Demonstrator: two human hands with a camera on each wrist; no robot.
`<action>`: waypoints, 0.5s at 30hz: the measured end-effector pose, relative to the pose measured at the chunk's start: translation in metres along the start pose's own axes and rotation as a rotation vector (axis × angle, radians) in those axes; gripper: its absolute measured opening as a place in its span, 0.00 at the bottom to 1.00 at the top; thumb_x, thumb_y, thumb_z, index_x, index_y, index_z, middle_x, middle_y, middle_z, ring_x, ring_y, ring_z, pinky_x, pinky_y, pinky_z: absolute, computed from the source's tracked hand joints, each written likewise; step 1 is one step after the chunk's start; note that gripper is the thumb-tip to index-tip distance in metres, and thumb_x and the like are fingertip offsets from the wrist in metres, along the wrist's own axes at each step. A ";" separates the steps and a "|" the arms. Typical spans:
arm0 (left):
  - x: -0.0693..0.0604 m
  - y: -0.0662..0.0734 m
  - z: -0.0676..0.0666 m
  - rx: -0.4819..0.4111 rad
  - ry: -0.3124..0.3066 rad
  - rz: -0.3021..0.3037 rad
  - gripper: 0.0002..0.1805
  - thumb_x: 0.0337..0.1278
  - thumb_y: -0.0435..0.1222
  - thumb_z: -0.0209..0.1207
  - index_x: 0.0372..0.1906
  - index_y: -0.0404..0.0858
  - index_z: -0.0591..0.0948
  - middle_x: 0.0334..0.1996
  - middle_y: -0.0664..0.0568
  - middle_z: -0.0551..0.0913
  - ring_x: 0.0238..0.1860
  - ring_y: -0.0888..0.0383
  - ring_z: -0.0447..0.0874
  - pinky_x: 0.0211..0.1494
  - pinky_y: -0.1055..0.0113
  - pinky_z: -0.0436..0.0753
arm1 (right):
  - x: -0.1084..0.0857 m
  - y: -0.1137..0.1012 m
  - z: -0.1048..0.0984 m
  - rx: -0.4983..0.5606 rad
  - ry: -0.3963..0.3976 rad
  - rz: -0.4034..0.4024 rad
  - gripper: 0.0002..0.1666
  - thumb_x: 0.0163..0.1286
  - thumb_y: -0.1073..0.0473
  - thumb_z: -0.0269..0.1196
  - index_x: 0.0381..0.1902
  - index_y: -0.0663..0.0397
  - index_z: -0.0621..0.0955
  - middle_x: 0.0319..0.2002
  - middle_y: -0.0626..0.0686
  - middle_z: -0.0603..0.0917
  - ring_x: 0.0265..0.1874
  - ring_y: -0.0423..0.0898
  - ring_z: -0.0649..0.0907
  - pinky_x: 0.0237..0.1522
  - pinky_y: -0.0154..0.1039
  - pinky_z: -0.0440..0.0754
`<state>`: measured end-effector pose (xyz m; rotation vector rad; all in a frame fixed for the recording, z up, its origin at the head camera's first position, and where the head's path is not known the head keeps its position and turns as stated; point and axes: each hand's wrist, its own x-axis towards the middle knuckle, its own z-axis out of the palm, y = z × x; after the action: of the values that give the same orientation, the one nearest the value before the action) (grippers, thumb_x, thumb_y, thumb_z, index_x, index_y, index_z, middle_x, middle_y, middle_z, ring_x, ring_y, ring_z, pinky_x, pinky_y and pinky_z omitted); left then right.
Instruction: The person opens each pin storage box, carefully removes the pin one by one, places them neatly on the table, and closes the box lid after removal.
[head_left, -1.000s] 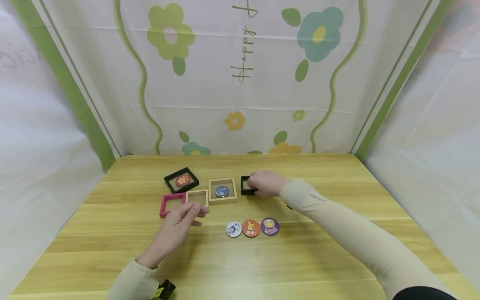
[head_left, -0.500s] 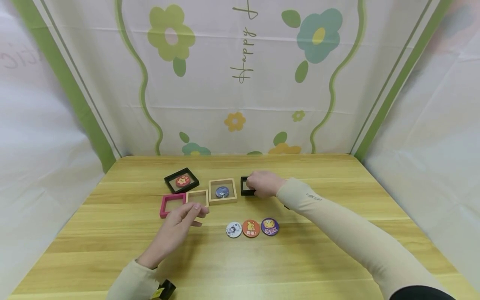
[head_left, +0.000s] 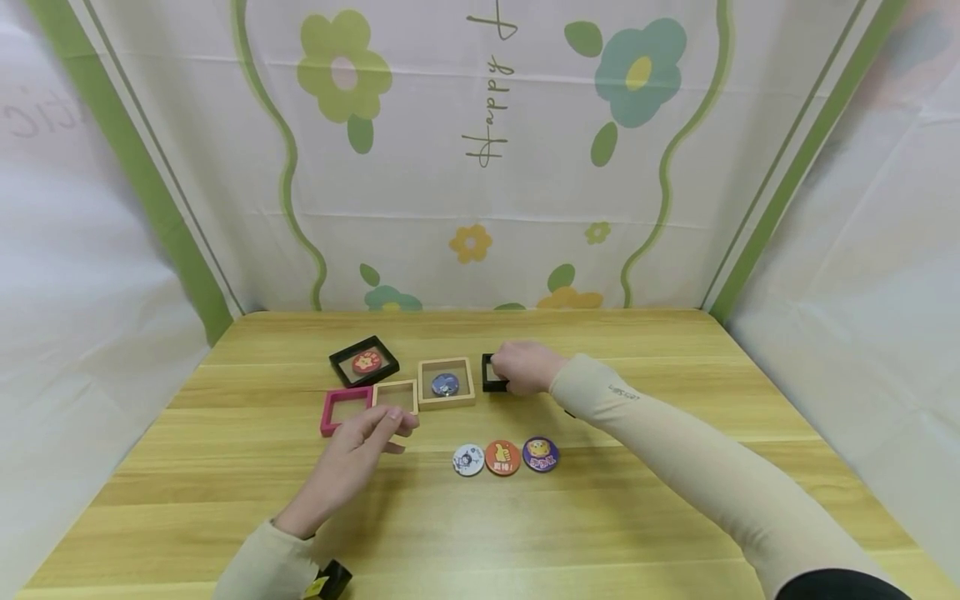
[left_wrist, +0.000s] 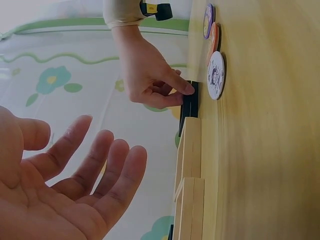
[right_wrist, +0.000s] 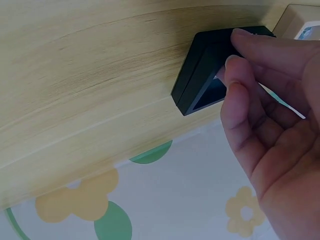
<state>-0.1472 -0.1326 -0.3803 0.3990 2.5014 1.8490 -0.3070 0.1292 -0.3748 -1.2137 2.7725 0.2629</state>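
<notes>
My right hand [head_left: 525, 367] is at a small black square frame [head_left: 490, 385] lying on the table. Seen from the right wrist, the thumb lies on the outer side of that frame [right_wrist: 192, 75] and the index finger bends over its opening, pinching the near side. The hand hides part of the frame's inside. My left hand [head_left: 351, 460] hovers palm up with loosely bent fingers, holding nothing, just in front of a small light wooden frame [head_left: 395, 384] and a pink frame [head_left: 327, 412]. A larger wooden frame [head_left: 446, 404] contains a blue round badge [head_left: 445, 384].
At the back left, a tilted black frame [head_left: 347, 343] has a red badge [head_left: 367, 361] inside. White [head_left: 468, 459], orange [head_left: 502, 457] and purple [head_left: 541, 454] round badges lie in a row nearer the front. A flowered curtain [head_left: 420, 183] hangs behind the wooden table [head_left: 637, 533].
The right hand and forearm have shifted very slightly left at the small black frame. The left hand, the badges and the other frames keep their places.
</notes>
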 end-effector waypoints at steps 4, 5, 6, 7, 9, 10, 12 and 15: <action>0.000 0.000 0.000 -0.002 -0.002 -0.003 0.18 0.78 0.39 0.46 0.46 0.32 0.82 0.45 0.45 0.82 0.48 0.49 0.80 0.46 0.63 0.83 | 0.001 0.000 0.002 -0.014 -0.001 0.000 0.20 0.56 0.73 0.65 0.17 0.47 0.70 0.19 0.45 0.72 0.19 0.40 0.69 0.22 0.33 0.70; 0.000 -0.001 0.000 -0.003 -0.003 -0.004 0.18 0.78 0.39 0.46 0.46 0.32 0.82 0.45 0.45 0.82 0.48 0.49 0.80 0.46 0.63 0.83 | 0.001 0.000 0.002 -0.021 0.000 -0.002 0.20 0.55 0.73 0.64 0.17 0.47 0.70 0.19 0.45 0.72 0.19 0.40 0.69 0.22 0.32 0.71; 0.000 -0.001 0.000 -0.003 -0.004 -0.006 0.18 0.78 0.39 0.46 0.46 0.32 0.82 0.45 0.45 0.82 0.48 0.49 0.80 0.46 0.63 0.83 | 0.002 0.000 0.002 -0.026 0.001 -0.004 0.19 0.55 0.73 0.64 0.17 0.46 0.70 0.19 0.45 0.72 0.19 0.40 0.69 0.22 0.32 0.71; 0.000 -0.001 0.000 -0.003 -0.005 -0.008 0.17 0.78 0.39 0.46 0.46 0.32 0.82 0.45 0.45 0.82 0.48 0.48 0.80 0.46 0.63 0.83 | 0.002 0.001 0.003 -0.027 0.003 -0.006 0.19 0.55 0.73 0.64 0.17 0.47 0.71 0.19 0.45 0.72 0.19 0.40 0.69 0.22 0.32 0.71; 0.001 -0.001 0.001 -0.002 -0.010 -0.013 0.17 0.78 0.39 0.46 0.46 0.32 0.82 0.46 0.46 0.82 0.49 0.48 0.80 0.47 0.63 0.83 | 0.002 0.001 0.003 -0.031 0.004 -0.008 0.19 0.55 0.73 0.64 0.16 0.47 0.71 0.19 0.45 0.73 0.18 0.39 0.69 0.22 0.32 0.71; 0.001 -0.001 0.001 -0.003 -0.010 -0.015 0.17 0.78 0.39 0.46 0.46 0.32 0.82 0.46 0.46 0.82 0.49 0.48 0.80 0.47 0.63 0.83 | 0.003 0.001 0.003 -0.031 0.005 -0.009 0.19 0.55 0.73 0.64 0.16 0.47 0.71 0.19 0.45 0.73 0.18 0.39 0.69 0.22 0.32 0.71; 0.001 -0.001 0.001 0.000 -0.012 -0.019 0.17 0.78 0.39 0.46 0.46 0.32 0.82 0.46 0.45 0.82 0.49 0.49 0.80 0.47 0.63 0.83 | 0.003 0.001 0.004 -0.033 0.003 -0.005 0.19 0.56 0.73 0.65 0.17 0.47 0.72 0.19 0.45 0.73 0.18 0.39 0.69 0.22 0.32 0.71; 0.001 0.000 0.001 0.001 -0.013 -0.021 0.17 0.78 0.39 0.46 0.46 0.33 0.82 0.46 0.44 0.82 0.48 0.49 0.80 0.47 0.63 0.83 | 0.004 0.000 0.004 -0.047 0.008 -0.005 0.18 0.56 0.72 0.66 0.18 0.47 0.72 0.20 0.44 0.73 0.19 0.39 0.70 0.22 0.32 0.71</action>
<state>-0.1481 -0.1316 -0.3809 0.3815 2.4882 1.8327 -0.3097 0.1276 -0.3793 -1.2348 2.7846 0.3248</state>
